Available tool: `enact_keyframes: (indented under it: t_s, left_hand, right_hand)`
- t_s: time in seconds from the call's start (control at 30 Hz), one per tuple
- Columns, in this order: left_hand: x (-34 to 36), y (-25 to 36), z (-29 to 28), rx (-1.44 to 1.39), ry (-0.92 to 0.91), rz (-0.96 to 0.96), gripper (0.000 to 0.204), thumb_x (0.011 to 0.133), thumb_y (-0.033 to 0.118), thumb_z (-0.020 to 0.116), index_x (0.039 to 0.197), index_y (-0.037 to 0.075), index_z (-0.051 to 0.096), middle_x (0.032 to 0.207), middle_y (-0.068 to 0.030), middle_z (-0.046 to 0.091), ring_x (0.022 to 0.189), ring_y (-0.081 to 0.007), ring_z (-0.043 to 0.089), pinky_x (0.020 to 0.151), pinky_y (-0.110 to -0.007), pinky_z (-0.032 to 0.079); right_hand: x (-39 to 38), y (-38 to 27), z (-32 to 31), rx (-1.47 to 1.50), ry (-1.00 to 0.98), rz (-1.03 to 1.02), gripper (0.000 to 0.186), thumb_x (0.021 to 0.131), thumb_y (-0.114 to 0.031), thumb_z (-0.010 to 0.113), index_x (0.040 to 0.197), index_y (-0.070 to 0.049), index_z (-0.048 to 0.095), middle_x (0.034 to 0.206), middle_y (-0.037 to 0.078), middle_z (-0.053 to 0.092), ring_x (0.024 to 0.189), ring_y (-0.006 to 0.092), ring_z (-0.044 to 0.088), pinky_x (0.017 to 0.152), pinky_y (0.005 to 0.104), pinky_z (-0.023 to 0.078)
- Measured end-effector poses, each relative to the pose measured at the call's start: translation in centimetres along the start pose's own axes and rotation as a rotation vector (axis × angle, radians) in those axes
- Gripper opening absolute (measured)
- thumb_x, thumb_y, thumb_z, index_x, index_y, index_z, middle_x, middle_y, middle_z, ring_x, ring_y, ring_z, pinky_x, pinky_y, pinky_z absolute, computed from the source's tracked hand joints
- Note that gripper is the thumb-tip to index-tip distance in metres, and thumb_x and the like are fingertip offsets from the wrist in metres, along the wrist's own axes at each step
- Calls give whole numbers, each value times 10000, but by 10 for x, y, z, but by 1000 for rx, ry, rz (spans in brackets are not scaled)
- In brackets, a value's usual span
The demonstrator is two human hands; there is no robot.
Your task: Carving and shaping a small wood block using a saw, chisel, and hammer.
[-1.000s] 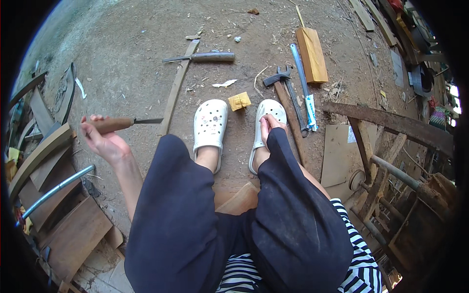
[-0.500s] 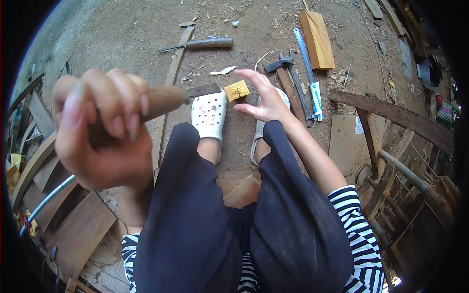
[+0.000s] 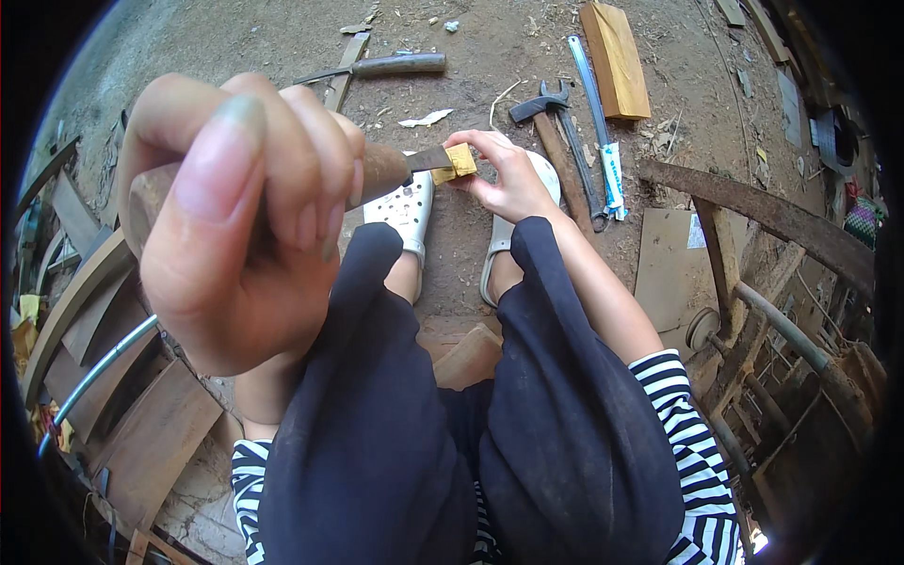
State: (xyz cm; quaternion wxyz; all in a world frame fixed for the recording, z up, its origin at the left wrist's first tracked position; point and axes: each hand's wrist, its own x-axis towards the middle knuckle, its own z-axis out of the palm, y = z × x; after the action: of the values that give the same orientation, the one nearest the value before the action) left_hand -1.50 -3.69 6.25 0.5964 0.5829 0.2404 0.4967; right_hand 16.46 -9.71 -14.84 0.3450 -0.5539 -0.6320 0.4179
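My left hand [image 3: 250, 221] is raised close to the camera, its fingers wrapped round the wooden handle of a chisel [image 3: 384, 175]. The flat metal blade points right, and its tip overlaps a small yellowish wooden block [image 3: 459, 164] in the view; whether they touch I cannot tell. Beyond my knees, my right hand [image 3: 513, 179] grips the block from its right side between thumb and fingers. Part of the block is hidden behind the blade and the fingertips. White clogs [image 3: 399, 212] are on my feet on either side.
On the dirt floor ahead lie another wooden-handled tool [image 3: 400, 64], a hammer [image 3: 551, 141], a wrench [image 3: 584, 168], a blue bar with a white wrapper [image 3: 595, 122] and a squared timber block [image 3: 617, 61]. Wooden boards [image 3: 155, 452] crowd the left; a rusty frame [image 3: 753, 217] stands at right.
My left hand has moved up, right and nearer the camera with the chisel. My right hand, open beside the block before, has closed on it.
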Motion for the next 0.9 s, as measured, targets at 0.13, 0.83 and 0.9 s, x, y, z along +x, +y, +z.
enact_keyframes:
  t_s: [0.13, 0.83, 0.9]
  left_hand:
    - [1, -3, 2, 5, -45, 0, 188, 911, 202, 376, 736, 133, 369, 578, 11, 387, 509, -103, 362, 591, -296, 350]
    - [0, 4, 31, 270, -116, -104, 153, 863, 97, 452, 714, 69, 432, 560, -24, 428, 504, -137, 400, 556, -308, 386]
    - [-1, 0, 33, 231, -104, -86, 155, 861, 95, 453, 709, 70, 430, 557, -24, 425, 504, -136, 399, 554, -307, 383]
  right_hand:
    - [0, 1, 0, -6, 3, -13, 457, 727, -41, 745, 1160, -83, 607, 1133, 111, 649, 1069, 258, 607, 881, 345, 478]
    - [0, 8, 3, -6, 39, -71, 445, 736, -26, 730, 1156, -99, 602, 1087, 130, 653, 1035, 284, 610, 891, 362, 482]
    - [0, 9, 3, 9, 42, -44, 443, 735, -25, 731, 1154, -96, 603, 1094, 130, 653, 1048, 287, 608, 906, 366, 479]
